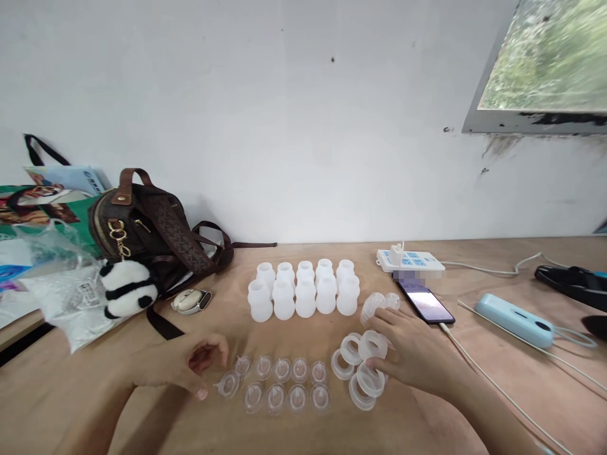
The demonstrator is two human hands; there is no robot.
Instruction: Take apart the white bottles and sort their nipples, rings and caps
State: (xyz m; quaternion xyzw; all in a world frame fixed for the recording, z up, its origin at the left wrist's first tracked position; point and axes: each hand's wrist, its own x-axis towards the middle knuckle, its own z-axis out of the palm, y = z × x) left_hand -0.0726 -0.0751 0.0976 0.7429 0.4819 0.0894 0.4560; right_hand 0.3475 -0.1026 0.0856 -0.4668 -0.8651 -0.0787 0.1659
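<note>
Two bare hands over a brown wooden desk (408, 423); clock directions are read from the bottle group. Centre: ten milky-white, waisted plastic bottles (305, 302) stand upright in two close rows, open mouths uppermost, an arrangement that probably leaves each accessible from above. At 6 o'clock, ten clear, round plastic caps (298, 399) with small raised tips lie in two loose rows, apparently spaced for single handling. Between 4 and 5 o'clock, translucent, flat plastic rings (361, 381) overlap in a heap, seemingly gathered for the right hand's (403, 344) reach. At 3 o'clock, clear, domed plastic covers (374, 304) lie near a dark, slab-shaped phone (429, 304). The left hand (177, 363), at 8 o'clock, is curled beside the nearest cap, its grip wide and holding nothing visible. The right hand, at 4 o'clock, lies over the rings, thumb and fingers astride them; whether its grip holds one cannot be told.
</note>
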